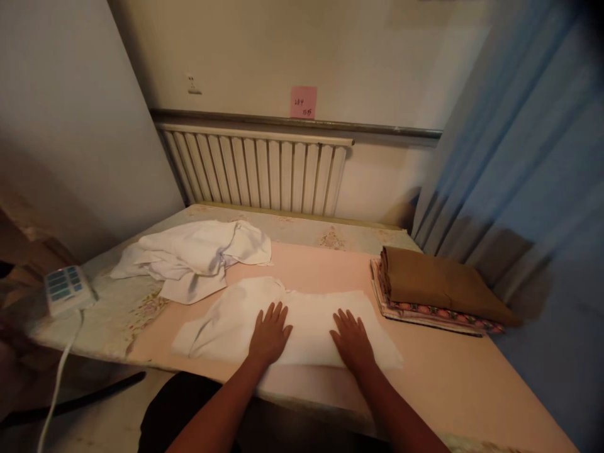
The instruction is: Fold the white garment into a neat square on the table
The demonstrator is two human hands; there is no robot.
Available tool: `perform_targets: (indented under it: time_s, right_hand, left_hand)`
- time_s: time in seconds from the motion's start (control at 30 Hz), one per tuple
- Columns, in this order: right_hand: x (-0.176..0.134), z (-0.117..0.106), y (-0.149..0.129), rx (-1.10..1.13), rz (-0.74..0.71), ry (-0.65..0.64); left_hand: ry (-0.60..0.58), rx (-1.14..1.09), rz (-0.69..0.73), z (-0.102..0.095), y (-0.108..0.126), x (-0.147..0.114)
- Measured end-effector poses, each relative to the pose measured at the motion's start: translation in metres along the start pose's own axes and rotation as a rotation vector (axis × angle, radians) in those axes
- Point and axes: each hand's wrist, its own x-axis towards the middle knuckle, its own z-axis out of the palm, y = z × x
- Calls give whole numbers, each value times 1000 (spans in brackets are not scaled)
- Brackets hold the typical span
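1. The left hand lies flat and open on a white cloth. The fingers are spread wide. It grips nothing; it only presses down.
2. The right hand lies flat and open on the same cloth, just beside the left one. It grips nothing too.
3. The white cloth is spread out near the front edge of the worktop, about in the middle. Both palms on it probably keep it smooth and stop it from sliding.
4. A second white cloth lies in a loose, crumpled heap toward the back left of the worktop. It is apart from the hands.
5. A folded brown cloth sits on top of a folded flowery cloth at the right edge. They make a neat stack, so they look put aside.
6. A white box with buttons rests at the left edge, and its cord hangs down off the side.
7. There is no box, basket or bag on the worktop to hold things.
8. A radiator stands behind the back edge, and a blue curtain hangs at the right.
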Motion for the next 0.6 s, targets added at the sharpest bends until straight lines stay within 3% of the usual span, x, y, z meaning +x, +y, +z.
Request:
perform_targets:
  time_s: [0.2,0.33,0.43,0.6]
  right_hand:
    - [-11,-2,21,-40,36,0]
    - [-12,0,20,-43,35,11]
    - [-12,1,20,-39,26,21]
    - [-12,2,20,-38,38,27]
  left_hand:
    - [24,-88,-29,1,0,-2]
    - [124,-266,-139,-3,-6,-21]
    - [243,-469,-323,-13,-19,-50]
    - [355,-803,-815,-38,-50,-101]
